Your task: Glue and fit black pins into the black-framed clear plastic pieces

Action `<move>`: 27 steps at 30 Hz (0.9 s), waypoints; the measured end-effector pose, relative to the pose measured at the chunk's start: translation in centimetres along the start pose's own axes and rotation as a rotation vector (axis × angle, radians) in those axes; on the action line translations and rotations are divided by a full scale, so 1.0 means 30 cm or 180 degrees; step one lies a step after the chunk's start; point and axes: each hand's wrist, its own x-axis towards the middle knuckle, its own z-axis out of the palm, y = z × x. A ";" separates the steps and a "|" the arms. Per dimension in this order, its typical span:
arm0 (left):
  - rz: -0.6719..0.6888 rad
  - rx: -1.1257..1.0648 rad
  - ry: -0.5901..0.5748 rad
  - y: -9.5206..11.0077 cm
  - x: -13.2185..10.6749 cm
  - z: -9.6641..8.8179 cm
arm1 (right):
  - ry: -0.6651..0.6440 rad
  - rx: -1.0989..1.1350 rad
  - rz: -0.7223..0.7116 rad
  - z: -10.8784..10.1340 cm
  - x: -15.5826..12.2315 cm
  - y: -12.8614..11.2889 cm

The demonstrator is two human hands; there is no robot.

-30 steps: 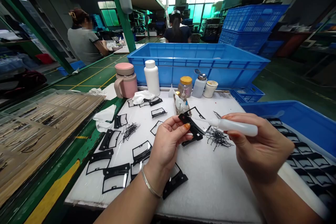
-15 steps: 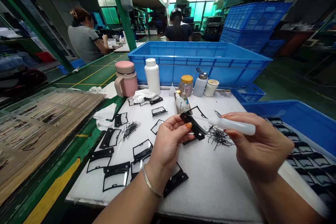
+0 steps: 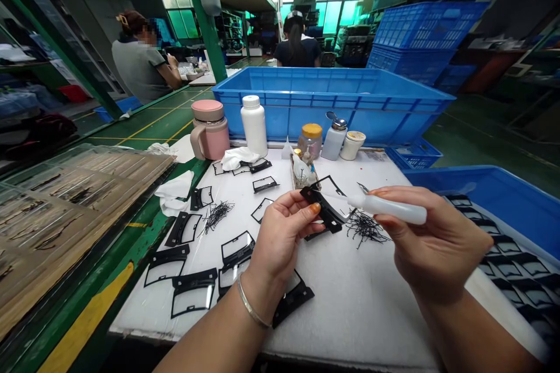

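Head view, looking forward and down over a white foam pad (image 3: 350, 320) on a green tabletop (image 3: 131, 245). Just right of the pad's middle, the left hand (image 3: 280, 239) pinches a black plastic frame (image 3: 321, 210) between thumb and fingers, a firm grip that holds it up off the pad. The right hand (image 3: 437, 239) is clenched around a white squeeze bottle (image 3: 389, 208), held nearly level, with its thin nozzle aimed at 9 o'clock toward the frame. Whether the tip touches is too small to tell.

At 4 o'clock from the frame, a tangle of fine black strands (image 3: 365, 228) lies on the pad. A second tangle (image 3: 216, 214) and more black frames with clear windows (image 3: 192, 294) are spread across the pad's left half. Beyond it, at 12 o'clock, stands a large blue crate (image 3: 332, 111).

The hands are working close together, so a slight slip of the nozzle could scrape or mark the clear window. Squeezing too hard could also push out too much of whatever the bottle holds. If the pinch loosens, the frame could fall onto the strands and snag them.
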 end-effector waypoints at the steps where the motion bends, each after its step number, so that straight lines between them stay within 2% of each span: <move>1: 0.0001 0.0001 0.0000 0.001 0.000 0.000 | 0.0000 -0.0010 -0.0003 0.000 0.000 -0.001; 27: -0.0022 0.0018 0.0084 0.004 0.002 0.005 | 0.0143 0.0079 0.0020 0.012 0.003 -0.001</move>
